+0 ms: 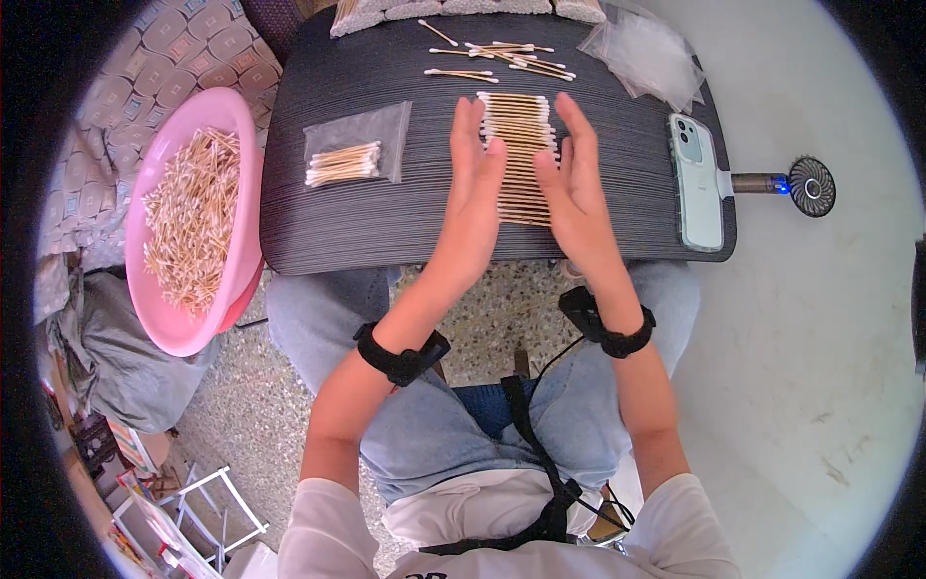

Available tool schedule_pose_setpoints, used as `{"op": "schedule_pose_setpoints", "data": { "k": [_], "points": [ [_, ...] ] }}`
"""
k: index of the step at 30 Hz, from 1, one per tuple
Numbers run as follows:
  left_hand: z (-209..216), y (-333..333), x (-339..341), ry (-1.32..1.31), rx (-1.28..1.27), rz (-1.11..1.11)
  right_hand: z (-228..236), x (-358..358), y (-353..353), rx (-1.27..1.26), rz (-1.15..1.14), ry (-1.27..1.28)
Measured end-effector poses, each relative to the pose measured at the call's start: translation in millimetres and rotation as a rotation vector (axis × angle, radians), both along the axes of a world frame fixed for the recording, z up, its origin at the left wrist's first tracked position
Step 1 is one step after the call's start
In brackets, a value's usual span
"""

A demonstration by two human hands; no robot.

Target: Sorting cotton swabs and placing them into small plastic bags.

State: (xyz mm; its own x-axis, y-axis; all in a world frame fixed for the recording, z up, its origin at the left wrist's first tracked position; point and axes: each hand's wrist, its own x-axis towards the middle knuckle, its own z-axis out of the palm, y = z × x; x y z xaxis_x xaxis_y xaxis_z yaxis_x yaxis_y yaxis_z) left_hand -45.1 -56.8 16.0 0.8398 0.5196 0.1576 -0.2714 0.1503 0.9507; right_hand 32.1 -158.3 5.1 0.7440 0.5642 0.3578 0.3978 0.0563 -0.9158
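Note:
A long row of cotton swabs [524, 145] lies side by side on the dark table [405, 227], with wooden sticks running across between my palms. My left hand [473, 179] stands on edge along the row's left ends, fingers stretched out and pointing away from me. Against the right ends rests my right hand [577, 183], its fingers extended too and its thumb near the sticks. Both hands touch or nearly touch the white tips, and neither grips anything. Left of the row, a clear plastic bag [391, 145] has a small bundle of cotton swabs [343, 164] in it.
Several loose swabs [502, 53] are scattered beyond the row. Filled packs [463, 8] line the far edge. Empty clear bags [646, 58] lie far right, above a phone [696, 183] and a small fan [811, 185]. A pink basin [247, 145] of swabs stands left.

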Motion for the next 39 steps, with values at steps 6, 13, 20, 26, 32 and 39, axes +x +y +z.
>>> {"op": "schedule_pose_setpoints", "data": {
  "k": [6,13,20,26,32,39],
  "points": [
    [-0.7,-2.1,-7.1,-0.050,0.006,0.021,9.2,2.0,-1.6,0.055,0.051,0.068],
    [7.1,23.3,-32.5,0.165,1.077,-0.105,22.2,-2.1,-37.8,-0.508,0.093,-0.540],
    [2.9,7.8,-47.4,0.334,1.505,-0.067,27.9,-31.2,-46.9,-0.926,0.070,-0.768],
    [-0.8,-2.1,-47.1,0.366,1.590,0.039,24.4,-37.0,-45.5,-0.926,0.036,-0.764],
    [2.3,1.1,-40.8,0.276,1.620,0.106,19.8,-32.3,-43.1,-0.836,0.011,-0.781],
    [1.4,0.6,-40.2,0.268,1.543,0.118,19.2,-33.7,-41.0,-0.787,-0.006,-0.801]
  ]
}}
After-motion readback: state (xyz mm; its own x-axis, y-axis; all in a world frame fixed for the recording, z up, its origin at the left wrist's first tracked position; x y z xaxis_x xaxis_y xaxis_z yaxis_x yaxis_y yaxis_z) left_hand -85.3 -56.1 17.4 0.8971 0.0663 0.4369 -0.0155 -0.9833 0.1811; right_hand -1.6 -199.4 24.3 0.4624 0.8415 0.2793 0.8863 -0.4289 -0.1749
